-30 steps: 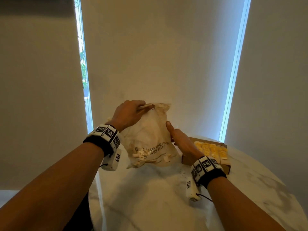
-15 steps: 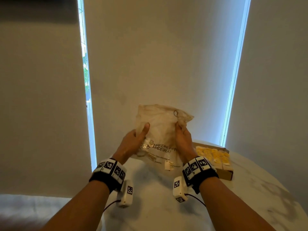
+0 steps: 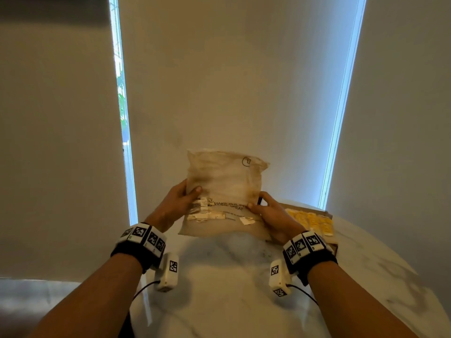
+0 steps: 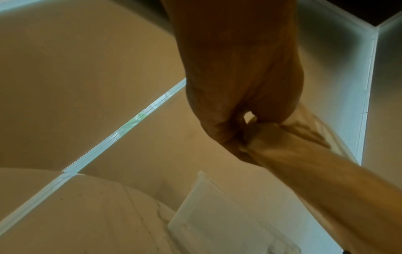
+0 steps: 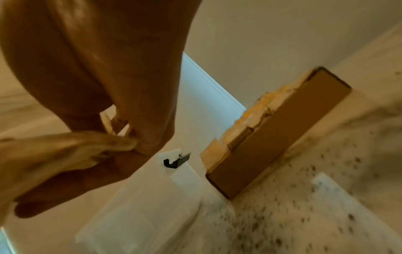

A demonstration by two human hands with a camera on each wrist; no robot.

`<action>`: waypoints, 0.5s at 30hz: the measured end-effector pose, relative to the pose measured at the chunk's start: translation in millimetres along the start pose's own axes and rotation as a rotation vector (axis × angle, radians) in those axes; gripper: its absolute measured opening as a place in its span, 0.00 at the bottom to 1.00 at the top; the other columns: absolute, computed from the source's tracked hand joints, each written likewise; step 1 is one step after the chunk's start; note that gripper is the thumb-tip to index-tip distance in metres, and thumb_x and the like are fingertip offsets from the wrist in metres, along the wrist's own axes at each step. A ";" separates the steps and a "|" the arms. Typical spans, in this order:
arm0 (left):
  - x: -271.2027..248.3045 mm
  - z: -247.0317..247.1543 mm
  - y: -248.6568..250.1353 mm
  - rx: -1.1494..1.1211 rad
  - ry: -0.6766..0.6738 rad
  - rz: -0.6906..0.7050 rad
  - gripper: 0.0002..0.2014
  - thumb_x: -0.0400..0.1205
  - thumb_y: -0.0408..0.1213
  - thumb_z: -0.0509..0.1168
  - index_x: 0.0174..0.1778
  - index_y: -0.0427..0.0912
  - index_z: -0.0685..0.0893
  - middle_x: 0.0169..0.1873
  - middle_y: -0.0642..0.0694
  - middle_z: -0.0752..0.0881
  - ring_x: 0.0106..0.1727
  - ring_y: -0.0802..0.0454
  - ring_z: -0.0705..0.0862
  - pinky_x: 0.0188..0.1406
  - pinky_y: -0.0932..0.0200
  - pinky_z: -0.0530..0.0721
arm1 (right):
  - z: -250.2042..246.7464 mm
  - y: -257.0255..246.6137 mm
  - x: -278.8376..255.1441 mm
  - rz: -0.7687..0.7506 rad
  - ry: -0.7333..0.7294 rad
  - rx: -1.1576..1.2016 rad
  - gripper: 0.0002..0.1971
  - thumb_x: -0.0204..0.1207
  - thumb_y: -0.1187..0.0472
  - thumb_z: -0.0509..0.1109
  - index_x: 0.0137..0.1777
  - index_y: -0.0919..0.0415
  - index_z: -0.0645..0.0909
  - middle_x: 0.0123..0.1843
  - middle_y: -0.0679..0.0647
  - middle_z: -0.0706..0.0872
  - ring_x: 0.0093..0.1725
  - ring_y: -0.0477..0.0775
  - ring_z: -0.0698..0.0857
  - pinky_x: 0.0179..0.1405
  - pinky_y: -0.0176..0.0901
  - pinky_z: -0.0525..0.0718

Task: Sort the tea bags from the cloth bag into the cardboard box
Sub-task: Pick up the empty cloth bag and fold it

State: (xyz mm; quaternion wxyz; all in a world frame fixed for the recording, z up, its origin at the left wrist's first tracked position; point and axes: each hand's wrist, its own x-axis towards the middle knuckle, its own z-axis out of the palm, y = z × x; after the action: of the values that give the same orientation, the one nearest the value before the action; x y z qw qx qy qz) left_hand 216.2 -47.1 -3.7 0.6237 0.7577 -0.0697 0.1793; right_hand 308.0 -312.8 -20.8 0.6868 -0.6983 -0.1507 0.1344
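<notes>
I hold a thin, see-through cloth bag (image 3: 225, 189) upright above the table, printed text across its front. My left hand (image 3: 179, 203) grips its left edge, thumb on the front. My right hand (image 3: 267, 213) grips its right edge. Small tea bag tags (image 3: 212, 214) show through the lower cloth. In the left wrist view the left hand (image 4: 243, 110) pinches bunched cloth bag (image 4: 304, 154). The right wrist view has my right hand (image 5: 121, 130) pinching the cloth bag (image 5: 65, 151). A cardboard box (image 3: 333, 247) with yellow tea bags (image 3: 314, 222) lies right of my right hand; the cardboard box (image 5: 272, 137) also shows there.
A round white marble table (image 3: 219, 301) lies under my hands, its rim curving away at the right. A clear plastic container (image 4: 228, 221) stands behind the bag; the container (image 5: 141, 206) has a black latch (image 5: 176, 161). Pale roller blinds (image 3: 231, 81) hang behind the table.
My left hand came down from the bag's top to its left edge. The right hand shifted to the right edge. The bag now hangs flat and spread between both hands.
</notes>
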 end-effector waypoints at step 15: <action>15.8 -35.4 8.6 0.660 -0.087 0.209 0.30 0.75 0.16 0.60 0.29 0.61 0.90 0.66 0.53 0.88 0.68 0.47 0.84 0.69 0.54 0.81 | -21.3 -27.3 -4.1 0.295 -0.374 0.082 0.22 0.80 0.59 0.77 0.69 0.71 0.82 0.60 0.66 0.91 0.55 0.64 0.91 0.52 0.54 0.93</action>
State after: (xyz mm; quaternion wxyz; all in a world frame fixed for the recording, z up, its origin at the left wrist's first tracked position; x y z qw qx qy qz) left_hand 221.4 -12.8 15.5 0.3200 0.9142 -0.1118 0.2223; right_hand 312.0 -333.7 6.8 0.6476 -0.6473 -0.1661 0.3660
